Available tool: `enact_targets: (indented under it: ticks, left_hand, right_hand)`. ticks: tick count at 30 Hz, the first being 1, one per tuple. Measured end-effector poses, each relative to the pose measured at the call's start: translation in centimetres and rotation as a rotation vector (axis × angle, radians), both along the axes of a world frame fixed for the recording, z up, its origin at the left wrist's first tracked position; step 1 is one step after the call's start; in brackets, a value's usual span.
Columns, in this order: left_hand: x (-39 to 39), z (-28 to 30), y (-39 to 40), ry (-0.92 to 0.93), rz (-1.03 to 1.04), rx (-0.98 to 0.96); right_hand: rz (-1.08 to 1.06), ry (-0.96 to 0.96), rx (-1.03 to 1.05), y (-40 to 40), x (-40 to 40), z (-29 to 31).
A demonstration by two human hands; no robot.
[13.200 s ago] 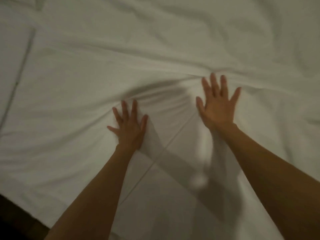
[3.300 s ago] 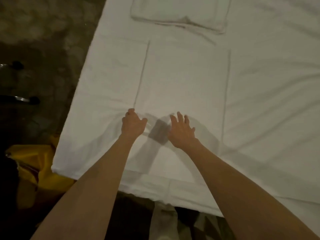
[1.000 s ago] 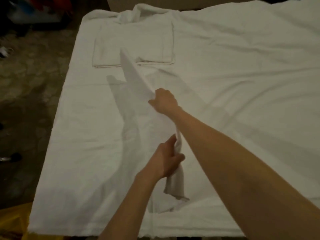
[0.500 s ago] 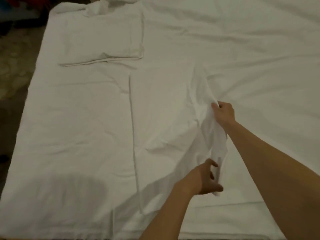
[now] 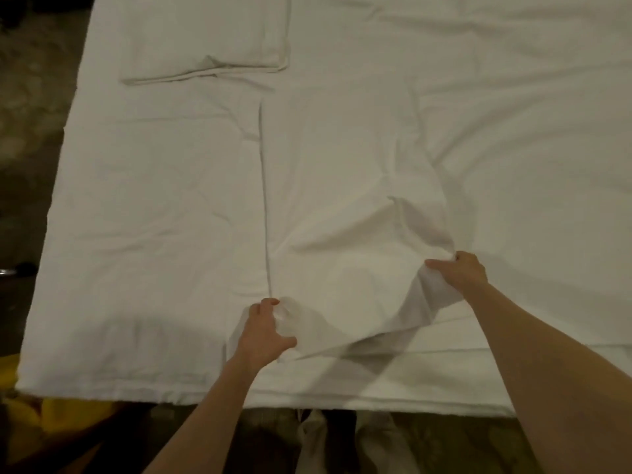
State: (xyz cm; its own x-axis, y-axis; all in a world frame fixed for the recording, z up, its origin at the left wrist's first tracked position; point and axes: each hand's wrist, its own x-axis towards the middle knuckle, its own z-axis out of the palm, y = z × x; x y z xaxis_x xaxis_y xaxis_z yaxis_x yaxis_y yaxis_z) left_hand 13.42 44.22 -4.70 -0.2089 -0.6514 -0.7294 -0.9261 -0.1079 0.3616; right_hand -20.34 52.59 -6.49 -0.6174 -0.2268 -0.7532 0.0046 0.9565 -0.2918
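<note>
White cloth (image 5: 362, 241) spread flat on sheet-covered bed (image 5: 513, 131), near edge lifted between hands, left hand (image 5: 261, 331) gripping one bunched corner, right hand (image 5: 460, 273) pinching other, folded cloth (image 5: 205, 35) well beyond left hand.

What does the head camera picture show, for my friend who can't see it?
Two bare hands grip a white cloth over a white-sheeted bed: the left hand at its near corner, the right hand at its right edge. A folded cloth lies far left.
</note>
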Motion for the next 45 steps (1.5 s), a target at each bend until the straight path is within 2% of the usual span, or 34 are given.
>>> enact_targets:
  ticks: [3, 6, 9, 11, 14, 18, 21, 25, 28, 31, 38, 42, 45]
  left_hand:
    - [0.2, -0.3, 2.4, -0.092, -0.196, -0.062]
    - [-0.3, -1.0, 4.8, -0.219, -0.425, -0.211]
    - [-1.5, -1.9, 6.8, -0.088, -0.547, -0.351]
    - [-2.5, -2.5, 7.1, -0.052, -0.582, -0.419]
    - [-3.4, -2.2, 6.6, -0.095, -0.603, -0.496]
    - [-3.6, -1.9, 6.1, -0.152, -0.627, -0.534]
    - [-2.5, -1.9, 6.0, -0.201, -0.555, -0.442]
    - [1.6, -1.4, 5.1, -0.232, -0.539, -0.35]
    - [3.7, -0.8, 4.6, -0.25, -0.605, -0.387]
    - [4.5, -1.0, 4.9, -0.271, -0.621, -0.404]
    - [4.2, -1.5, 4.7, -0.273, -0.542, -0.434]
    - [4.5, -1.7, 4.7, -0.279, -0.651, -0.382]
    - [5.2, -2.1, 3.7, -0.234, -0.678, -0.198]
  right_hand:
    - [-0.038, -0.011, 0.022, 2.1, 1.7, -0.2]
    - [-0.043, -0.064, -0.02, 2.7, 3.5, 0.6]
    - [-0.146, -0.189, -0.152, 2.9, 4.5, 2.7]
    - [-0.277, -0.31, -0.249, 3.1, 4.6, 4.8]
    - [-0.435, -0.418, -0.431, 3.0, 4.4, 8.2]
    - [-0.449, -0.443, -0.599, 2.1, 4.9, 11.4]
    - [-0.412, -0.45, -0.655, 1.7, 5.7, 12.5]
    - [-0.296, -0.264, -0.581, 4.1, 6.0, 11.5]
    - [-0.101, -0.047, -0.385, 6.8, 6.9, 9.9]
    - [-0.089, 0.072, -0.244, 9.2, 8.3, 7.1]
    - [-0.03, -0.05, -0.002, 8.6, 8.7, 2.2]
    - [-0.142, -0.025, -0.104, 6.2, 5.9, 1.4]
    - [-0.193, -0.04, -0.195, 3.6, 3.2, 0.9]
